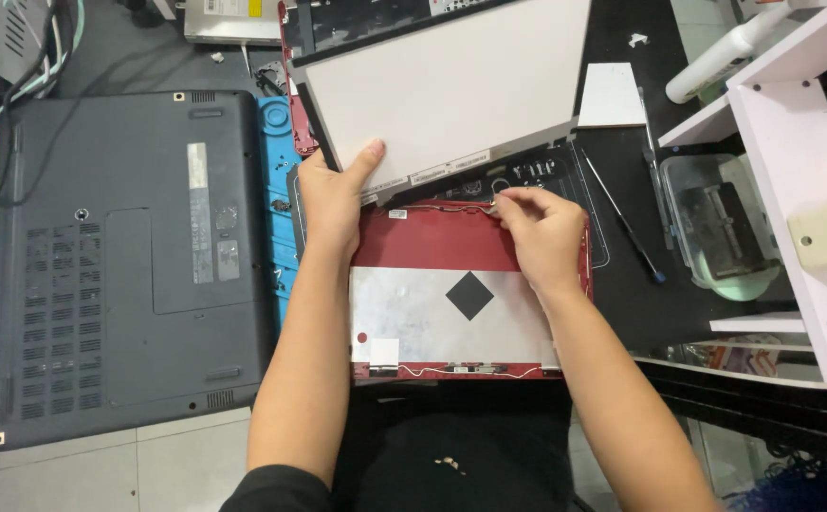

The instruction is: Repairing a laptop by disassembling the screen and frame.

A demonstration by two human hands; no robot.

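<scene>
Surroundings: a large dark grey laptop lies bottom side up on my left, on a blue work mat; grey and white cables trail over its upper left corner. A thin black-handled tool lies on the black bench to my right. Beyond it stands a white shelf unit with a white bottle lying on an upper shelf.

In the way: the white flat display panel is tilted up and covers the far half of the red laptop lid shell.

Left hand: my left hand grips the lower left corner of the display panel, thumb over its face and fingers behind, propping it up.

Right hand: my right hand rests on the red shell just under the panel's lower edge. Thumb and forefinger are pinched nearly shut on a thin cable that runs along the shell.

Shell: it lies flat in front of me, its silver foil lining carrying a black diamond patch; a thin white wire runs along its near edge.

Containers: a clear plastic tub by the shelf holds a dark object I cannot identify.
</scene>
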